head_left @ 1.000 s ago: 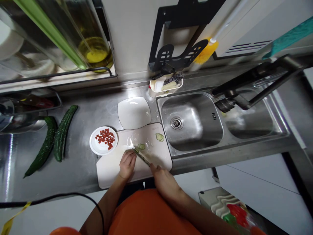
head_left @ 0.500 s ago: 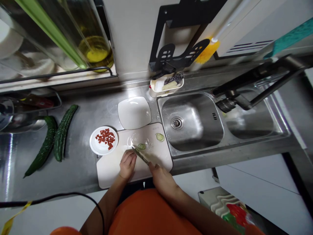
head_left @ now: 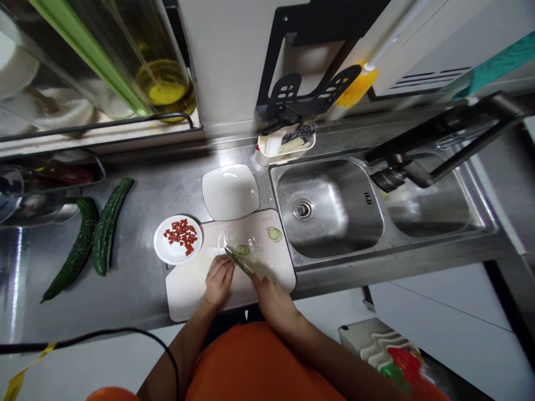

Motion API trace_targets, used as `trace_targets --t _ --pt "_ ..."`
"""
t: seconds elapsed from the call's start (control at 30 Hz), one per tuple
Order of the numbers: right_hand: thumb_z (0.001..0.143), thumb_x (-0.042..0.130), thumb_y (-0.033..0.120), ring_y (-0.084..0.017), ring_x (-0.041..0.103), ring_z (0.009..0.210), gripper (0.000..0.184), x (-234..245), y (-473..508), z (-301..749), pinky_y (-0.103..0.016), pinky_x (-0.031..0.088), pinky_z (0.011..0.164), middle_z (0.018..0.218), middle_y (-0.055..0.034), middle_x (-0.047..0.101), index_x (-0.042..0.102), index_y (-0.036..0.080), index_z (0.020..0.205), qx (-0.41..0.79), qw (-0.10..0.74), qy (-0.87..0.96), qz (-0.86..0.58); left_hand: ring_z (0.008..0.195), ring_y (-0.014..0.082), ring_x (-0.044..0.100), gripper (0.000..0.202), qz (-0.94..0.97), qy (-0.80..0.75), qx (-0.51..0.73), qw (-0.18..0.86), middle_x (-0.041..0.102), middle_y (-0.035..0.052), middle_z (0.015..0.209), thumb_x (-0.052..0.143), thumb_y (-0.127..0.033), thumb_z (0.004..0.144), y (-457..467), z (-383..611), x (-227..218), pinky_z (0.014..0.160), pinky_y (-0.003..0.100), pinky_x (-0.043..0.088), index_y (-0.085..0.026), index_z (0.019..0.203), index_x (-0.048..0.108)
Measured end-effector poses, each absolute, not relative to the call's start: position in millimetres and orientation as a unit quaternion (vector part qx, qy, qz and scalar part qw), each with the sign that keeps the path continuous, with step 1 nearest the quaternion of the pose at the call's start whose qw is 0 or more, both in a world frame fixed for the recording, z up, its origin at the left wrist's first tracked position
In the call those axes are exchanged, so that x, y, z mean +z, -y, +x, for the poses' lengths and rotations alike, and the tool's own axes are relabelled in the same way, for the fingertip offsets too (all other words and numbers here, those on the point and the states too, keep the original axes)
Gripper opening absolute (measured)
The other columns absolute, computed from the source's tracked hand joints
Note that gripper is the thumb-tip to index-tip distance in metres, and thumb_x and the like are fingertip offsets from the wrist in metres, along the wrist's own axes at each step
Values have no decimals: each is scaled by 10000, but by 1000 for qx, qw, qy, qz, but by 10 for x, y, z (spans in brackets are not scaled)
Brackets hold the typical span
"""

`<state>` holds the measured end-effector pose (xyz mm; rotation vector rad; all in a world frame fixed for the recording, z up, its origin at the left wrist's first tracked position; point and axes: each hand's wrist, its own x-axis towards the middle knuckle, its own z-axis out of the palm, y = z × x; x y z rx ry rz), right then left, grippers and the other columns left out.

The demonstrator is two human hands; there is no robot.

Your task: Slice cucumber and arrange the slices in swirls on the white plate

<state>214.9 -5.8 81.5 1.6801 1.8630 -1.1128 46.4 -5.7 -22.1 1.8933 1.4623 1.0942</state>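
A white cutting board [head_left: 188, 289] lies on the steel counter at the front edge. My left hand [head_left: 218, 282] rests on the board with curled fingers, pressed on something I cannot make out at the blade. My right hand [head_left: 271, 295] grips a knife [head_left: 239, 263] whose blade slants up-left beside the left fingertips. A cucumber slice [head_left: 242, 250] lies just beyond the blade and another cucumber slice [head_left: 275, 234] sits near the board's right corner.
A small round plate of red pieces [head_left: 178, 238] touches the board's left. A square white plate [head_left: 230, 191] stands behind it. Two dark cucumbers [head_left: 94, 234] lie at the left. The sink [head_left: 330, 206], a soap dish [head_left: 285, 145] and a faucet [head_left: 418, 161] are at the right.
The knife and my right hand have shifted slightly left and up toward my left fingertips. My left hand has stayed in place.
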Motion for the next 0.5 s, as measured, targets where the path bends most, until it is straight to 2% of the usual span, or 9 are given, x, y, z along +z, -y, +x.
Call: trace_targets --t 0.5 --pt "866 265 34 -202 618 841 417 648 6 2099 -271 433 691 928 -109 649 562 164 1129 -384 189 -681 594 944 177 615 185 698 -534 401 260 664 55 929 572 -73 820 48 459 -223 855 384 529 -186 941 656"
